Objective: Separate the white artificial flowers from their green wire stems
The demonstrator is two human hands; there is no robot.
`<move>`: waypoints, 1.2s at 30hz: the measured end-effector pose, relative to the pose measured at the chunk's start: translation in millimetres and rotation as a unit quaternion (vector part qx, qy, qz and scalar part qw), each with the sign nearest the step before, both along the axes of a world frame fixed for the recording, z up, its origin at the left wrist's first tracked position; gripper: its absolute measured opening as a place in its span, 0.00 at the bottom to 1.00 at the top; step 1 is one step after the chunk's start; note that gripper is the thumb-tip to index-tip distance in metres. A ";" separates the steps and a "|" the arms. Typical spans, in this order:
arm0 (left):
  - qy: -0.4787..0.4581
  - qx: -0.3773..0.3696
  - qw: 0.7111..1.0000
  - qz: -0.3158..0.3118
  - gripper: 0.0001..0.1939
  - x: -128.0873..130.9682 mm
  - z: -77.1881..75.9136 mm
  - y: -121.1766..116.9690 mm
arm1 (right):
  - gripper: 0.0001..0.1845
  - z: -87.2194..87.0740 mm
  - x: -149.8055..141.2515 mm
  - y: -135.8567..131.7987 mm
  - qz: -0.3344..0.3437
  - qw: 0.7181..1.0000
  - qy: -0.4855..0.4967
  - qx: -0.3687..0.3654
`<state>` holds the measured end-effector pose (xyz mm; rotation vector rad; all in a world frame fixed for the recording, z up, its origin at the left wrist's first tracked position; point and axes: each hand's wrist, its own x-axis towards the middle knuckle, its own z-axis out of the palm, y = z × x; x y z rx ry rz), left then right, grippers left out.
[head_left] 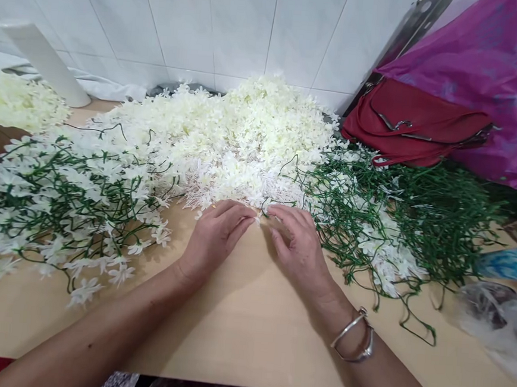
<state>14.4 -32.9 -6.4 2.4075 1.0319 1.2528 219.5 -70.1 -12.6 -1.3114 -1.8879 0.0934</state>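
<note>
The 2 hands are apart, with a narrow gap between their fingertips above the pale table (238, 341). The left hand (219, 232) has thumb and forefinger pinched on a small white piece (257, 218), so tiny and so covered by the fingertips that its shape cannot be made out. The right hand (297, 244) has its thumb spread from its curved fingers; a short dark green stem (264, 208) shows right at those fingertips, but whether they touch it cannot be told. Its wrist carries a silver bangle (368, 348). Just beyond the hands lies a heap of loose white and cream blossoms (264, 122), too densely packed to tell single flowers apart, its near edge partly covered by the fingers. At left, white flowers on green stems (65, 196) lie tangled and are cut off by the frame's edge, as are more cream blossoms (17, 103) beside a leaning white tube (45, 60). At right, a thick mass of green stems (445, 214) spreads over the table, some white petals among it. Above it, a red handbag (412, 119) hides part of a purple bag (475, 61), which runs out of view. A crumpled clear bag (499, 320) near the right edge has dark contents, blurred by the plastic.
</note>
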 end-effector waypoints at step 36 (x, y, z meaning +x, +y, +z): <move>-0.031 -0.015 0.997 -0.068 0.09 5.3 -5.2 2.6 | 0.11 14.6 -6.2 -11.2 0.026 0.993 0.115 -0.010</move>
